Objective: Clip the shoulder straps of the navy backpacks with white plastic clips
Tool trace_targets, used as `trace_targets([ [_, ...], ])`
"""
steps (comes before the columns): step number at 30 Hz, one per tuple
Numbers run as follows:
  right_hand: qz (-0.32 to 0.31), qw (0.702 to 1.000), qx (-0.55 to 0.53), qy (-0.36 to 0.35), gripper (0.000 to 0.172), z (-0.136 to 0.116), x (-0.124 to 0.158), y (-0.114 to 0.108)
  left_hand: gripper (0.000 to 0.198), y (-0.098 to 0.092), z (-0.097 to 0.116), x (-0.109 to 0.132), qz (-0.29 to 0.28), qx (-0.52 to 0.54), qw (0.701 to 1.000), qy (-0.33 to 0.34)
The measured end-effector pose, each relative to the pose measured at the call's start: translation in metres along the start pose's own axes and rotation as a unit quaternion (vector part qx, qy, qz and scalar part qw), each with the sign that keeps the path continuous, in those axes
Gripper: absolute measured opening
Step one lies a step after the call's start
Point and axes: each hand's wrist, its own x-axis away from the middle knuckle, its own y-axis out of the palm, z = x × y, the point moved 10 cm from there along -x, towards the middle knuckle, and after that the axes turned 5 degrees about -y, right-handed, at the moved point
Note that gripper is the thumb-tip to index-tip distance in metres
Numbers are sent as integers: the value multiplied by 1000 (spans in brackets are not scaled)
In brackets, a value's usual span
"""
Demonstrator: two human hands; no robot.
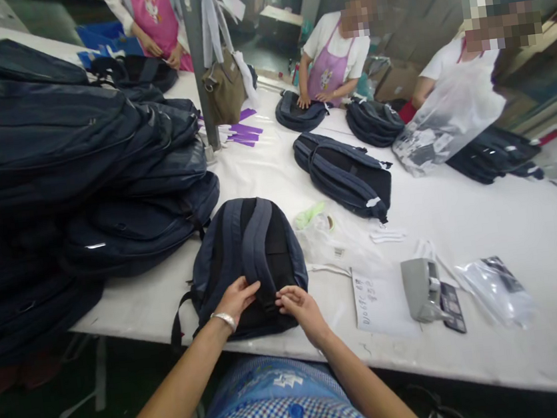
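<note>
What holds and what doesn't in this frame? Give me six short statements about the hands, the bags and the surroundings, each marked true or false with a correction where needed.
1. The left grip and the right grip are both at the near backpack. True.
2. That backpack's shoulder straps face down. False: the shoulder straps face up.
3. An olive-brown bag hangs beside the grey post. True.
4. The big pile of bags is on the picture's right. False: the pile of dark bags is on the left.
5. A white sheet with handwriting lies to the right of the near backpack. True.
6. Nobody else is in view. False: three other people are.
</note>
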Motion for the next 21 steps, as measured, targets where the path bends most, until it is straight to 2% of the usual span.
trace_targets([
  [3,20,998,-10,-61,30,-42,13,-1,28,30,51,16,-77,136,987,31],
  [6,35,995,-6,-91,37,-59,20,7,24,59,85,30,-125,190,972,53],
  [8,60,994,-9,-92,42,-60,19,10,28,83,92,39,-177,167,968,54],
  [10,88,991,-4,-96,40,-62,16,7,38,106,92,46,-223,97,968,57],
  [14,120,981,58,-140,30,-89,16,-3,48,131,98,49,-233,-49,968,82],
  [16,105,973,109,-176,24,-112,21,-3,43,141,100,48,-229,-101,967,51],
  [18,75,966,146,-200,20,-131,26,1,43,151,97,49,-238,-132,962,-22],
  [20,52,963,165,-207,20,-142,30,3,44,161,99,53,-248,-117,959,-74],
  [21,46,962,172,-208,21,-145,33,2,43,164,106,54,-248,-94,961,-76],
])
